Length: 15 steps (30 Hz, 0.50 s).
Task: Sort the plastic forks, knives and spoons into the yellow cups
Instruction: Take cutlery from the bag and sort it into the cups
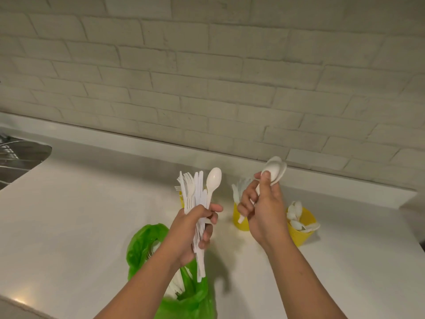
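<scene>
– So, what is the left hand (197, 226) doing?
– Its fingers are curled round a bundle of cutlery (195, 196), forks and knives standing upright, with one spoon (213, 178) sticking up on the side nearer the other hand.
– And the right hand (262, 210)?
– Closed on a few stacked spoons (274, 172), thumb pressed on the top bowl, handles running down through the palm. It is level with the left hand and apart from it.
– Where are the yellow cups?
– The middle cup (240, 221) stands just beyond the right hand, partly hidden by its fingers, with white cutlery in it; I cannot tell which kind. The spoon cup (303, 229) is just right of that wrist, full of spoons. A third cup (182, 199) peeks out behind the left hand's bundle.
– Anything below the hands?
– A green bag (147, 240) lies on the counter (80, 215) under the left forearm, more white cutlery inside. Far left of the left hand is a sink (20, 157), and a brick wall (207, 77) rises beyond both hands.
</scene>
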Each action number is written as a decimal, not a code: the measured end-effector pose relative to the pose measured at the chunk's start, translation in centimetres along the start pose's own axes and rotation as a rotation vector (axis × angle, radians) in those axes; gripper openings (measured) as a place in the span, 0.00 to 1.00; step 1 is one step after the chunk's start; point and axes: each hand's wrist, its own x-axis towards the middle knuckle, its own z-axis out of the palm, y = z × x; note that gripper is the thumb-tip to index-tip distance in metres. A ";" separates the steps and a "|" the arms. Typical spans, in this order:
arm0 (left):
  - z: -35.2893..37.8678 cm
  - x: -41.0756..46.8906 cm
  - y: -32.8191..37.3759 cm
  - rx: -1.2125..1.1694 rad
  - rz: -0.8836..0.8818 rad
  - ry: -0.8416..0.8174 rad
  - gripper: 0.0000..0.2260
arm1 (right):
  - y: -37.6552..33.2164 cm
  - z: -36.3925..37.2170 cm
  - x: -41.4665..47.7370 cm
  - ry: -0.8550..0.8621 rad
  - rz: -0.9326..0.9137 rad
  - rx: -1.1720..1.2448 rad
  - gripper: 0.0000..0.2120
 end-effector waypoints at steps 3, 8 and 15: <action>0.4 0.4 0.5 -0.019 -0.025 -0.089 0.09 | 0.6 -0.5 0.2 -0.110 0.117 -0.201 0.09; 1.5 1.3 0.9 0.096 -0.022 -0.133 0.07 | 1.7 -0.1 -0.2 -0.259 0.073 -0.346 0.07; 1.8 2.8 0.4 0.245 -0.058 -0.155 0.13 | 0.6 0.2 1.5 0.011 -0.010 -0.191 0.07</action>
